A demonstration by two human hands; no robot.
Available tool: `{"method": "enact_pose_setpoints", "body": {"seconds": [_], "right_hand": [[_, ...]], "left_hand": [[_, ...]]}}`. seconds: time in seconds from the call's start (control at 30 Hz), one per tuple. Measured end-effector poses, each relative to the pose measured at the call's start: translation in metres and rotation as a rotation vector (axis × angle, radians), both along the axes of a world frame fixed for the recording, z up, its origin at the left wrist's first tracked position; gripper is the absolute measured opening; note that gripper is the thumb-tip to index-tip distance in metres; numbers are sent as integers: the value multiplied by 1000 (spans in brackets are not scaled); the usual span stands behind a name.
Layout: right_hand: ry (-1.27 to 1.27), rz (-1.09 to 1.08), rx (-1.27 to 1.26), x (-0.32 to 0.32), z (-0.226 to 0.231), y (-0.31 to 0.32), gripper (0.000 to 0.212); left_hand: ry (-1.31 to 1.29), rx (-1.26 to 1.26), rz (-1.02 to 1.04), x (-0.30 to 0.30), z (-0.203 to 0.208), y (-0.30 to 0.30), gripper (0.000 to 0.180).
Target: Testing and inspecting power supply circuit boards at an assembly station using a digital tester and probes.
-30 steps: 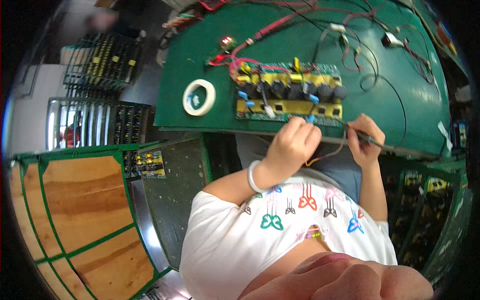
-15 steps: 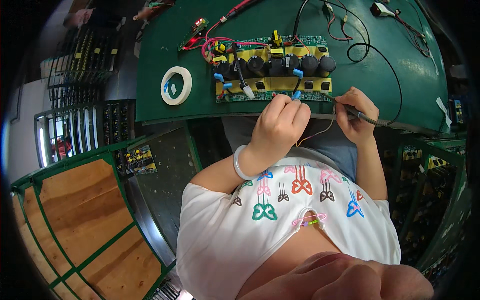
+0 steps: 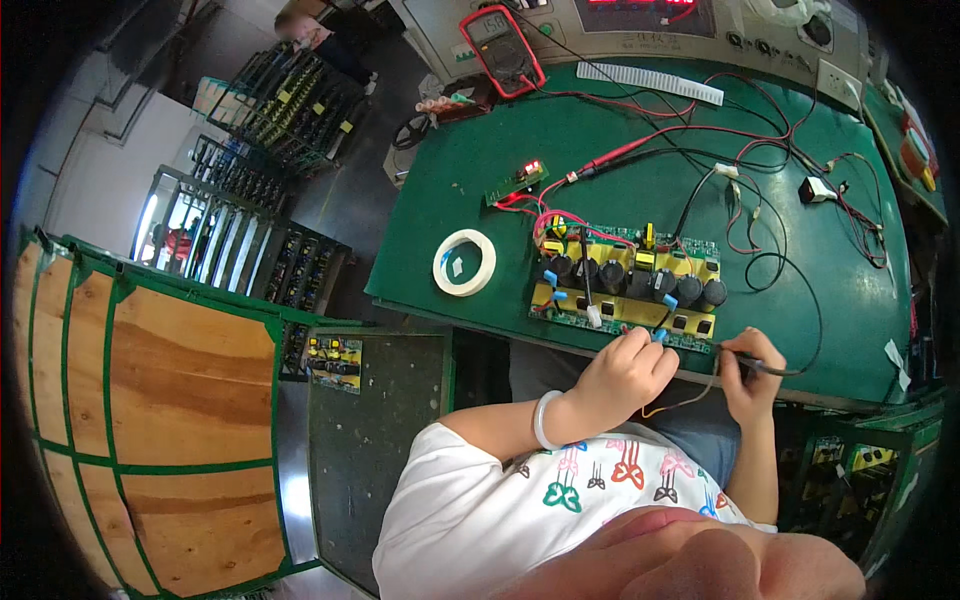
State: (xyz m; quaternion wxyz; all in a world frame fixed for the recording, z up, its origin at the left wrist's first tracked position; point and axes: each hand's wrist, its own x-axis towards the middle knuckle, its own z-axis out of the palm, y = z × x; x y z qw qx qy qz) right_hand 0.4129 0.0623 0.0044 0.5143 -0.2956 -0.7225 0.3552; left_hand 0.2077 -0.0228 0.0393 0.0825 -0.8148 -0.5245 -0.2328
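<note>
A long circuit board [image 3: 640, 285] with a row of black capacitors lies near the table's front edge. At its near edge my left hand [image 3: 628, 372] is closed, its fingertips pinched at a blue-sleeved wire end [image 3: 659, 336]. My right hand [image 3: 752, 372], by the board's near right corner, grips a thin dark probe [image 3: 765, 367] trailing a black cable [image 3: 819, 325]. The probe's tip is too small to make out. Between the hands a thin yellowish wire [image 3: 688, 403] hangs below the table edge. A white connector [image 3: 594, 316] on a black lead rests on the board.
Left of the board lie a white tape roll [image 3: 487, 268] and a small lit display board [image 3: 518, 183]. Farther back are a red multimeter [image 3: 503, 50], a red probe [image 3: 625, 152], tangled leads and a grey instrument [image 3: 590, 35]. A wooden-panelled rack [image 3: 195, 380] stands at left.
The view has tilted up and swung left, bringing the multimeter and instrument into sight. Both hands keep their places at the board's near edge.
</note>
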Motion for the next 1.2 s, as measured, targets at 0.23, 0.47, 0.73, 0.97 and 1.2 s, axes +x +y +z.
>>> {"method": "enact_pose_setpoints", "body": {"seconds": [0.23, 0.47, 0.73, 0.97, 1.2], "right_hand": [[473, 104, -536, 1, 31, 69, 13], [332, 284, -525, -34, 12, 141, 16], [69, 242, -505, -22, 0, 141, 20], [-110, 153, -406, -26, 1, 140, 22], [-116, 170, -382, -31, 1, 143, 23]], "left_hand": [[49, -36, -44, -3, 6, 8, 14], [74, -110, -102, -5, 18, 17, 15], [18, -127, -148, -9, 16, 21, 19], [11, -142, -151, -10, 14, 22, 21], [29, -138, -139, -12, 18, 23, 20]]}}
